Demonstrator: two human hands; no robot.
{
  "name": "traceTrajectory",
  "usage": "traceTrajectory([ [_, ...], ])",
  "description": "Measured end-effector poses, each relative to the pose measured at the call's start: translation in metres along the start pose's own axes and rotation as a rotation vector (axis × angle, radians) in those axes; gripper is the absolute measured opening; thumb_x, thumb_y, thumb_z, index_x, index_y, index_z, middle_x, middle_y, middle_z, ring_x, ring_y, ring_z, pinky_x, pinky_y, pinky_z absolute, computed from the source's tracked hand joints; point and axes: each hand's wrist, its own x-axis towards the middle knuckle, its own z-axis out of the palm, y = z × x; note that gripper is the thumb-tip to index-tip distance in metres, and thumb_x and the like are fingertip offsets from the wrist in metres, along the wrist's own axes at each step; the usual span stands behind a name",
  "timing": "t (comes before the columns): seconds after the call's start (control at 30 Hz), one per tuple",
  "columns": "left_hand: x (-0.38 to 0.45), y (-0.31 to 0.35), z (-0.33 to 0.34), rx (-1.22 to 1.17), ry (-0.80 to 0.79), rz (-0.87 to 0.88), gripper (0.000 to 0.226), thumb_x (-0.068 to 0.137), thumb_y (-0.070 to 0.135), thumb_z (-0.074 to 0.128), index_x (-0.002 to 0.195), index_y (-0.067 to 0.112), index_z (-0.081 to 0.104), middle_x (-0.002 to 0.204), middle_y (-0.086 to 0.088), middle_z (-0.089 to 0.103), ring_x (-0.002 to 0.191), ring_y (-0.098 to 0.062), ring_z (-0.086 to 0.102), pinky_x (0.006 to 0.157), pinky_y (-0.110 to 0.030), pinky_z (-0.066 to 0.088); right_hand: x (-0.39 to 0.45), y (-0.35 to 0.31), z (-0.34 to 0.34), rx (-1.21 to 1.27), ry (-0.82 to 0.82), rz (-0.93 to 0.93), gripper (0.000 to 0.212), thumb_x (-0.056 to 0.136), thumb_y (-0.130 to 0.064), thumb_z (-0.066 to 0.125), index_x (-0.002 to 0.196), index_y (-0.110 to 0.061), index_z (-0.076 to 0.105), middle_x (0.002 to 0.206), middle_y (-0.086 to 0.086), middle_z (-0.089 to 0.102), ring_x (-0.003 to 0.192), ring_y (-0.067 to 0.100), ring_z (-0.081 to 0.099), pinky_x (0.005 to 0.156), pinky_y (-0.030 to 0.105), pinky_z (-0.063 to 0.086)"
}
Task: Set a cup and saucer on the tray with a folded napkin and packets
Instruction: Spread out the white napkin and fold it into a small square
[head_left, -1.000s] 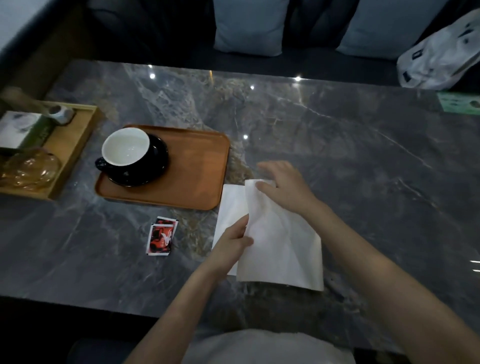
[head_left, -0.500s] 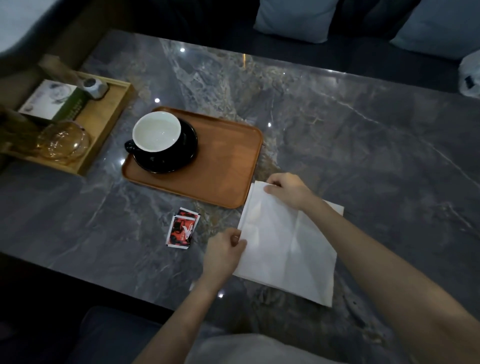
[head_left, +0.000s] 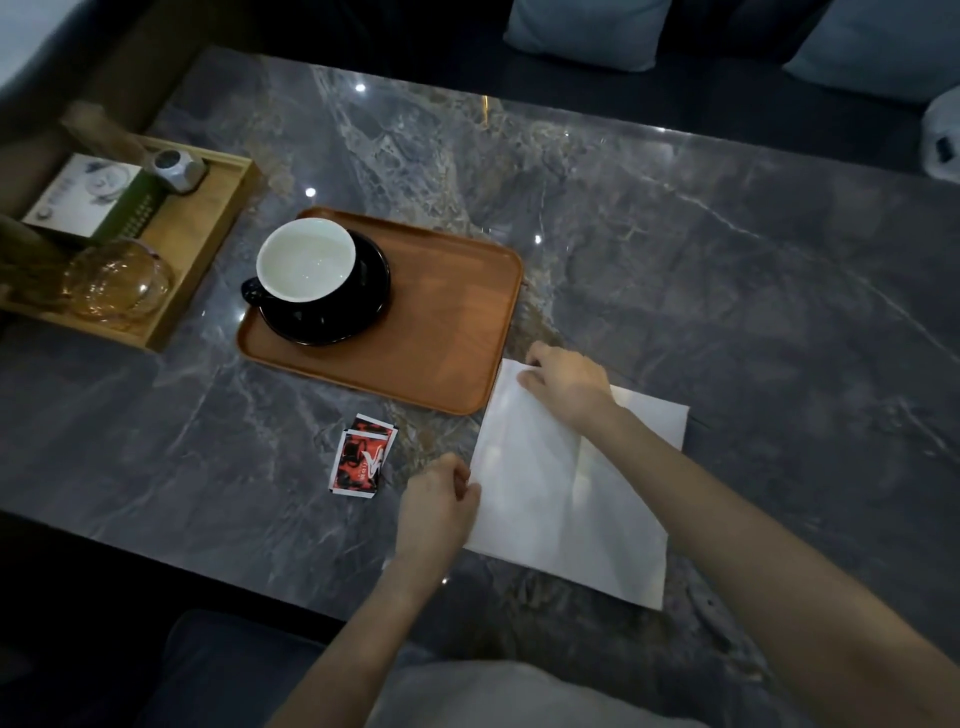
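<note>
Napkin (head_left: 561, 478) now lying flat on the marble table (head_left: 675, 249), folded over on itself; a second ago the top layer was lifted and mid-swing, half a second ago nearly down, now pressed flat with a strip of the lower layer showing past the right forearm. Right hand (head_left: 566, 387) spread palm-down on the far corner of the paper, fingers loosely curled, pinning rather than pinching. Left hand (head_left: 439, 501) at the near left edge, fingers curled almost closed, thumb and fingertips touching the napkin's edge; whether pinching the edge or only steadying it, cannot tell. Just beyond and left of the right hand, the wooden tray (head_left: 457, 332), its near corner almost touching the napkin. On the tray's far-left part, well away from both hands, the white-lined cup (head_left: 306, 260) seated upright on the black saucer (head_left: 363, 306). Just left of the left hand, apart from it, two red packets (head_left: 361, 462) stacked on the table, not yet on the tray. Judging from this: first fold done, cup and saucer step finished, probably one more fold or a crease before moving the napkin across to the bare right half of the tray, packets to follow.
</note>
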Motion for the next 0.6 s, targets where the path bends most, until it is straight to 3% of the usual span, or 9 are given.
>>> traceTrajectory([
  [0.1, 0.0, 0.003, 0.007, 0.201, 0.092, 0.174, 0.024, 0.07, 0.002, 0.065, 0.091, 0.008, 0.057, 0.094, -0.009, 0.057, 0.081, -0.028, 0.058, 0.065, -0.037, 0.053, -0.015, -0.001, 0.013, -0.112, 0.311, -0.117, 0.021, 0.084, -0.016, 0.054, 0.101, -0.006, 0.058, 0.104, 0.014, 0.062, 0.102, 0.034, 0.055, 0.082, 0.04, 0.044],
  [0.2, 0.003, 0.01, 0.024, 0.329, 0.184, 0.442, 0.033, 0.064, 0.003, 0.063, 0.097, 0.01, 0.06, 0.103, -0.012, 0.065, 0.089, -0.031, 0.065, 0.068, -0.035, 0.054, -0.042, 0.007, 0.034, 0.003, 0.553, -0.116, 0.023, 0.08, -0.009, 0.051, 0.098, -0.004, 0.065, 0.101, 0.014, 0.068, 0.096, 0.032, 0.064, 0.086, 0.036, 0.046],
  [0.3, 0.013, 0.021, 0.043, 0.446, 0.096, 0.603, 0.043, 0.082, 0.017, 0.04, 0.122, 0.008, 0.049, 0.129, -0.013, 0.058, 0.12, -0.029, 0.054, 0.093, -0.04, 0.049, -0.073, 0.014, 0.06, 0.008, 0.549, -0.082, 0.039, 0.087, -0.018, 0.037, 0.114, -0.004, 0.061, 0.12, 0.015, 0.064, 0.114, 0.029, 0.059, 0.102, 0.033, 0.028],
  [0.37, 0.022, 0.023, 0.052, 0.518, 0.043, 0.629, 0.05, 0.087, 0.02, 0.032, 0.134, 0.006, 0.036, 0.142, -0.012, 0.045, 0.132, -0.027, 0.039, 0.109, -0.042, 0.032, -0.083, 0.017, 0.072, -0.026, 0.47, -0.023, 0.046, 0.09, -0.023, 0.031, 0.125, -0.004, 0.053, 0.132, 0.015, 0.056, 0.125, 0.027, 0.051, 0.108, 0.035, 0.022],
  [0.6, 0.033, 0.013, 0.06, 0.625, 0.012, 0.576, 0.056, 0.092, 0.033, 0.025, 0.14, 0.003, 0.027, 0.149, -0.015, 0.032, 0.138, -0.028, 0.029, 0.111, -0.039, 0.012, -0.082, 0.052, 0.075, -0.137, 0.292, 0.147, 0.068, 0.088, -0.044, 0.022, 0.142, -0.004, 0.028, 0.151, 0.016, 0.03, 0.14, 0.027, 0.028, 0.115, 0.037, 0.005],
])
